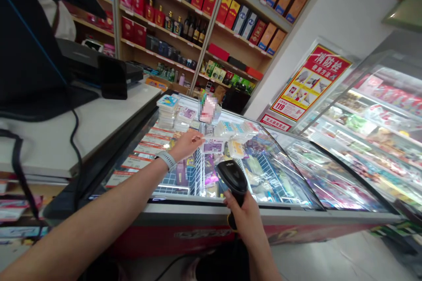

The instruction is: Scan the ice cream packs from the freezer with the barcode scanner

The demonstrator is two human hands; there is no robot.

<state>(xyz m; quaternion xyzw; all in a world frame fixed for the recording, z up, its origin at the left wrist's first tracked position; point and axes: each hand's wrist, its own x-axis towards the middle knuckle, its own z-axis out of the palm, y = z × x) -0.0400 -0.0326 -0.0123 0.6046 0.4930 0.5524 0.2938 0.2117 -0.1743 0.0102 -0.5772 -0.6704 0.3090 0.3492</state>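
Note:
My left hand (191,142), with a pale watch band at the wrist, reaches over the glass freezer top. Its fingers pinch the edge of a clear package with a purple label (212,146). Wrapped round the handle of a black barcode scanner (233,176) is my right hand (245,213), at the freezer's front edge. Stacks of clear packs stand on the glass: one with a blue and yellow top (168,102) at the left, others with pale blue labels (231,129) to the right. A pack with an orange label (236,149) lies beside the purple one.
At the left is a white counter (132,118) with a dark monitor and a black phone-like device (112,77). Shelves of boxes and bottles (165,22) stand behind. A red fire-hydrant sign (310,82) hangs at the right, near a lit display fridge (379,118).

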